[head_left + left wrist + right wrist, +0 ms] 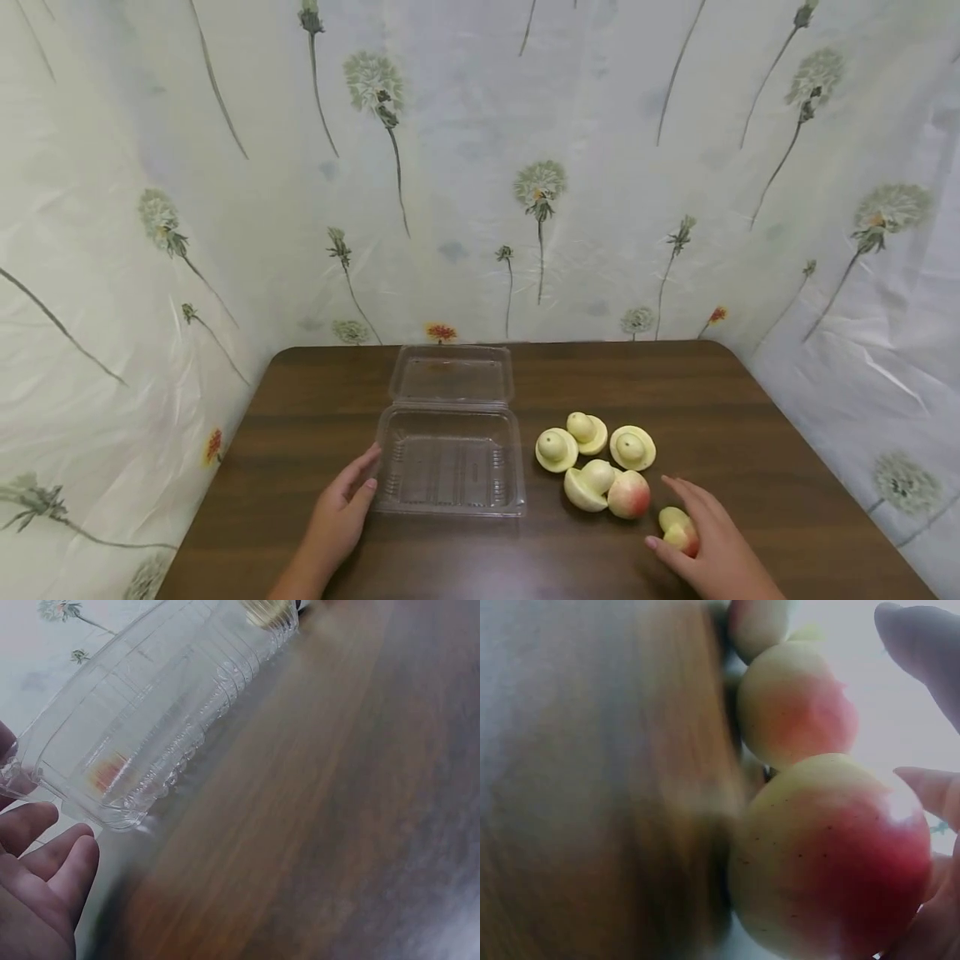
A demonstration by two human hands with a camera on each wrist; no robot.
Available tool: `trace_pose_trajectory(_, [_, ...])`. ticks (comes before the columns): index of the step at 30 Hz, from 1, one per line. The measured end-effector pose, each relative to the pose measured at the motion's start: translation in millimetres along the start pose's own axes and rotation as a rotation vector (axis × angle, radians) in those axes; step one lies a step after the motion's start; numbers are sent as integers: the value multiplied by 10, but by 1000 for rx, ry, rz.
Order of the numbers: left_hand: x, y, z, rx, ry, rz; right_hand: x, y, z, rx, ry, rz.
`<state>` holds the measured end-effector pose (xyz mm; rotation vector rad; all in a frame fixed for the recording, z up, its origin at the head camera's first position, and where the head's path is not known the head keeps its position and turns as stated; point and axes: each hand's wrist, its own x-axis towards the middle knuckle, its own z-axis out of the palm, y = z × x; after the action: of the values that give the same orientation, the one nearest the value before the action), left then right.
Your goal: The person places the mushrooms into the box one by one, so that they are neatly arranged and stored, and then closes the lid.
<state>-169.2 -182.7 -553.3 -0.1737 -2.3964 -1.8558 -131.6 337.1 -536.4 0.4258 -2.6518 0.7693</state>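
Note:
A clear plastic clamshell container (446, 508) lies with its lid (450, 375) folded back. My left hand (337, 512) holds its left rim; in the left wrist view the fingers (71, 859) bend beneath the rim at one corner. My right hand (708, 542) spreads around a peach-like fruit piece (681, 533), pale yellow with a red blush and a rounded knob. In the right wrist view, thumb and fingers stand apart beside a speckled red-and-yellow fruit (829, 859); whether they touch it I cannot tell. Another blushed piece (799, 705) sits behind it.
Right of the container, several pale yellow pieces (557, 450) bear rounded knobs on flat discs. In front of them a blushed round fruit (628, 495) touches a pale half (585, 490). The brown wooden table (450, 554) backs onto a dandelion-print curtain (465, 167).

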Motion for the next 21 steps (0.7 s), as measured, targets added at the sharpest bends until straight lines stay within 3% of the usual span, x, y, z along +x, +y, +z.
trace_pose_trajectory(5, [-4, -24, 1, -30, -10, 43, -41, 32, 64, 5, 8, 22])
trace_pose_trajectory(10, [8, -29, -2, -56, -26, 32, -61, 85, 103, -21, -10, 63])
trace_pose_trajectory(17, [17, -30, 2, -34, -11, 13, -72, 136, 90, -99, -100, 206])
trace_pose_trajectory(21, [-15, -19, 9, -12, 9, -6, -83, 128, 90, -106, -106, 221])
